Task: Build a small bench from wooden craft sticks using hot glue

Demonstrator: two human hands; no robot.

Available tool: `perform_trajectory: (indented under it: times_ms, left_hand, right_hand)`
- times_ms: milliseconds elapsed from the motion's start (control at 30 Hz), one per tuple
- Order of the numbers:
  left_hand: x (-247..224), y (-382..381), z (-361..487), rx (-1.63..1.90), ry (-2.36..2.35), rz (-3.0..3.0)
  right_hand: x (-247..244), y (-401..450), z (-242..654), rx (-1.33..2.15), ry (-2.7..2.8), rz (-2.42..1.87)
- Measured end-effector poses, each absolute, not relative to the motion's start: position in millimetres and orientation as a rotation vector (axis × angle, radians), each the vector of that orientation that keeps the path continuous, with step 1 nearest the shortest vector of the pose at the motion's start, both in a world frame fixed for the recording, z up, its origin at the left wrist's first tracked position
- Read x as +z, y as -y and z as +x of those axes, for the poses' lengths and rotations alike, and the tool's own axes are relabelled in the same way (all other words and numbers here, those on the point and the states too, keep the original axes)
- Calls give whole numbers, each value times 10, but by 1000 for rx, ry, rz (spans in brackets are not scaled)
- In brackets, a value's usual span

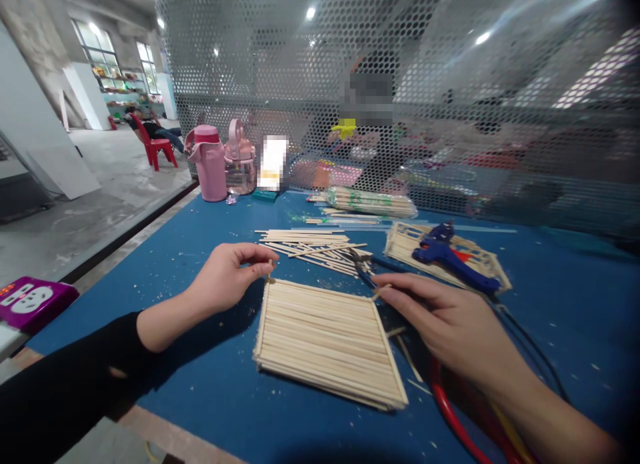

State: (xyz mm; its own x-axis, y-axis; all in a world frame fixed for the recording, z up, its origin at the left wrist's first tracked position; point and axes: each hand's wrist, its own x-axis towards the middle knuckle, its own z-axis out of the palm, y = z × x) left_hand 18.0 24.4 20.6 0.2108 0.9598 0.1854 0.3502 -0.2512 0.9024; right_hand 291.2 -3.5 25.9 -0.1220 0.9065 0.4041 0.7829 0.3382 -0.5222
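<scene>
A flat panel of pale wooden sticks [325,341] with a raised stick border lies on the blue table [200,397]. At its far left corner, my left hand [233,274] pinches a short upright piece of stick between thumb and fingertips. My right hand [440,311] is closed at the far right corner, with a small stick piece between thumb and forefinger. Pliers [363,267] with red handles lie beside and partly under my right hand. Loose sticks [310,241] are piled beyond the panel.
A blue glue gun [455,261] rests on a stick frame [400,241] at the right. Bagged sticks [373,202], a pink flask [210,167], a clear pink bottle [241,171] and a lit phone [273,163] stand or lie near the perforated metal screen [290,71]. A purple power strip [37,301] is at left.
</scene>
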Motion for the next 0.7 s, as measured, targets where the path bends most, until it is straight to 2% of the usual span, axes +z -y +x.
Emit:
perform_trajectory:
  times_ms: [700]
  left_hand:
    - [246, -195, 203, 988, -1350, 1798]
  right_hand:
    - [281, 51, 2869, 137, 1980, -1368]
